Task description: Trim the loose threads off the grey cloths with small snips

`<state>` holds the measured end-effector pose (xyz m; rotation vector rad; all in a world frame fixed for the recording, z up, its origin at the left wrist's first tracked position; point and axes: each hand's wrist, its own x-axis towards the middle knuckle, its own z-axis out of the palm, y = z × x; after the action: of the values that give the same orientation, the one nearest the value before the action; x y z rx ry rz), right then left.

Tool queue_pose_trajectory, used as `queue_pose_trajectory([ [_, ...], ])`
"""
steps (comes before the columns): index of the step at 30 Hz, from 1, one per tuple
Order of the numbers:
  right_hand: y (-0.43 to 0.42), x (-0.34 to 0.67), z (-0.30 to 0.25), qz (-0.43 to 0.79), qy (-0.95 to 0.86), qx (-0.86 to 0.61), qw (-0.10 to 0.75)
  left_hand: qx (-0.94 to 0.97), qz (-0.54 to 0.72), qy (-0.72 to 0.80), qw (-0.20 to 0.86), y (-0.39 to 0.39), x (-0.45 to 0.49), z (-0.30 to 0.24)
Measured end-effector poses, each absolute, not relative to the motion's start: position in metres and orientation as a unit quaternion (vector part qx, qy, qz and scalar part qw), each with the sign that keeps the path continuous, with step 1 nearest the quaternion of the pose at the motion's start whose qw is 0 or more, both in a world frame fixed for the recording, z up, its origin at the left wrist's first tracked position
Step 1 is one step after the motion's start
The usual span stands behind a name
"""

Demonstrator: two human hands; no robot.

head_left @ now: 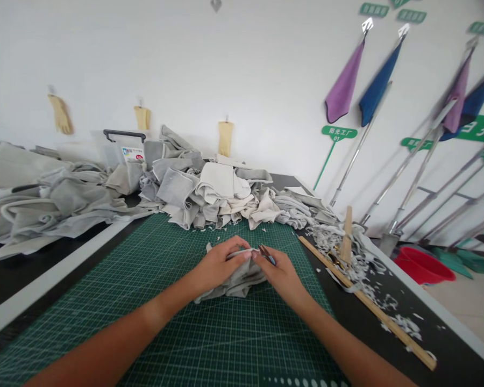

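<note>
A piece of grey cloth (242, 280) hangs bunched over the green cutting mat (177, 333), its pale edge raised between my hands. My left hand (225, 263) pinches that edge between thumb and fingers. Close beside it, my right hand (280, 271) holds small thread snips (267, 255) with metal blades and a bluish handle. The right thumb and fingertips also press at the cloth's edge. Part of the snips is hidden in the right palm.
Heaps of grey cloth (216, 183) lie behind the mat, with more cloth (60, 196) at left. A wooden strip (371, 306) and white scraps (405, 325) lie at right. A red basin (423, 266) stands beyond the table edge, near mop poles (357, 148) against the wall.
</note>
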<state>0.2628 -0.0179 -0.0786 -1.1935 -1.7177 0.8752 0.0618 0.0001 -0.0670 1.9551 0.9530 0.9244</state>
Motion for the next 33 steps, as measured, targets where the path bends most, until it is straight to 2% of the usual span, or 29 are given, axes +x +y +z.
queue_pose_trajectory([
  [8, -0.018, 0.258, -0.092, 0.368, -0.681, -0.487, 0.405, 0.757, 0.385, 0.396, 0.350, 0.011, 0.061, -0.082],
  [14, -0.013, 0.259, -0.103, 0.389, -0.675, -0.486, 0.397, 0.751, 0.370, 0.372, 0.400, 0.015, 0.060, -0.092],
  [17, -0.012, 0.260, -0.105, 0.387, -0.683, -0.482, 0.388, 0.758, 0.370, 0.369, 0.390, 0.014, 0.060, -0.094],
  [24, -0.009, 0.261, -0.112, 0.360, -0.678, -0.501, 0.401, 0.769, 0.375, 0.406, 0.322, 0.018, 0.059, -0.099],
  [33, -0.012, 0.261, -0.105, 0.305, -0.730, -0.489, 0.367, 0.789, 0.355, 0.384, 0.323, 0.011, 0.059, -0.094],
])
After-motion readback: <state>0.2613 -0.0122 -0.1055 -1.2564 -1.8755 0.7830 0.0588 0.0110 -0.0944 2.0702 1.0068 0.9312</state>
